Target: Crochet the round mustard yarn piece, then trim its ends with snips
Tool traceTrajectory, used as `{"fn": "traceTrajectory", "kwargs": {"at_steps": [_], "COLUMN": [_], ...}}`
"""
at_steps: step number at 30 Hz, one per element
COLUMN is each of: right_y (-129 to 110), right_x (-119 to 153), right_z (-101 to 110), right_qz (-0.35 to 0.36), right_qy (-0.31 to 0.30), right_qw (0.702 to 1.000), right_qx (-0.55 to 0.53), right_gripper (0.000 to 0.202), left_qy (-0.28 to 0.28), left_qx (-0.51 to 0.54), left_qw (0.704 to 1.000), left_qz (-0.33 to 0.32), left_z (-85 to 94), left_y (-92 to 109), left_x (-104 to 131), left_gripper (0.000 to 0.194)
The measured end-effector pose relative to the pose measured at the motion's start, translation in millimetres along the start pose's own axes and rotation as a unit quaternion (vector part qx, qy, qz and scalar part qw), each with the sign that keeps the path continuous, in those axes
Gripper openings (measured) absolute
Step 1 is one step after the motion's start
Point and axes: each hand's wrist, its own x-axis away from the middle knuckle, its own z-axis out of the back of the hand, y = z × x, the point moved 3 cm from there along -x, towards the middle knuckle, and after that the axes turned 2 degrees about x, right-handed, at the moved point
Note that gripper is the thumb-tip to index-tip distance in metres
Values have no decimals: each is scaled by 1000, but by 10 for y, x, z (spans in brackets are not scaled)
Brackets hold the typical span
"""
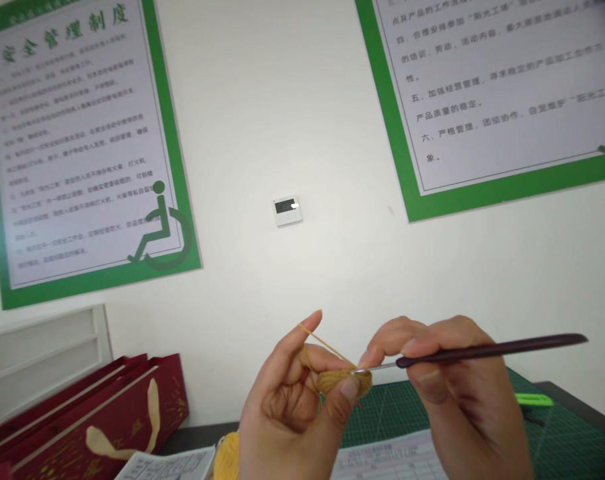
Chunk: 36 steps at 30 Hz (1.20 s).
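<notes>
A small mustard-yellow crochet piece (330, 382) is pinched between the thumb and fingers of my left hand (292, 400). Yellow yarn (327, 345) runs from the piece up over my raised left index finger. My right hand (462, 380) grips a crochet hook (492, 350) by its dark maroon handle. The hook's thin metal shaft points left, and its tip is at the top edge of the crochet piece. A yellow ball of yarn (226, 459) sits low behind my left wrist, partly hidden.
A green cutting mat (392, 407) and printed sheets (392, 460) lie on the table beneath my hands. A bright green tool (534, 399) rests at the right. Dark red gift bags (127, 407) stand at the left. Posters and a thermostat (287, 211) hang on the wall.
</notes>
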Motion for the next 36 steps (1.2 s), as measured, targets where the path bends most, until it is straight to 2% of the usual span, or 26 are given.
{"fn": "traceTrajectory", "kwargs": {"at_steps": [4, 7, 10, 12, 15, 17, 21, 23, 25, 26, 27, 28, 30, 33, 36], "right_y": [-16, -68, -168, -205, -157, -44, 187, 219, 188, 170, 132, 91, 38, 9, 23], "right_x": [-8, -24, -27, -15, 10, 20, 53, 84, 122, 137, 155, 172, 181, 154, 125], "right_z": [21, 47, 11, -21, -36, -10, 37, 26, -13, -26, -48, -70, -105, -78, 11], "right_qz": [31, 79, 165, 199, 194, 150, 104, 121, 159, 157, 183, 219, 254, 222, 93], "right_qy": [-3, -34, -95, -103, -89, -74, -70, -52, -14, 26, 54, 68, 57, 41, 81], "right_qw": [999, 993, 965, 951, 964, 980, 990, 989, 981, 974, 955, 943, 925, 941, 982], "right_qx": [31, 85, 178, 212, 161, 105, 59, 62, 114, 163, 226, 240, 276, 253, 141], "right_gripper": [10, 18, 29, 38, 44, 41, 28, 22, 21, 22, 25, 29, 33, 29, 12], "left_qy": [6, 9, 21, 24, 0, -25, -38, -38, -37, -34, -29, -21, 1, 19, 12], "left_qx": [-10, -23, -46, -47, 2, 43, 73, 78, 79, 76, 68, 54, 10, -44, -36], "left_qw": [1000, 1000, 999, 999, 999, 995, 990, 989, 987, 988, 990, 993, 998, 999, 999], "left_qz": [-5, -12, -19, -12, 46, 87, 111, 123, 132, 129, 120, 104, 59, 8, 20], "left_z": [-9, -16, -7, 10, 32, 40, 67, 75, 68, 58, 44, 28, -3, -35, -21], "left_y": [12, 18, 31, 38, 14, -12, -45, -55, -56, -52, -43, -32, -6, 18, 11], "left_x": [-6, 0, 16, 23, 17, 9, -9, -12, -9, -5, 1, 9, 30, 54, 44], "left_gripper": [52, 53, 53, 55, 63, 68, 70, 71, 70, 69, 68, 69, 70, 70, 67]}}
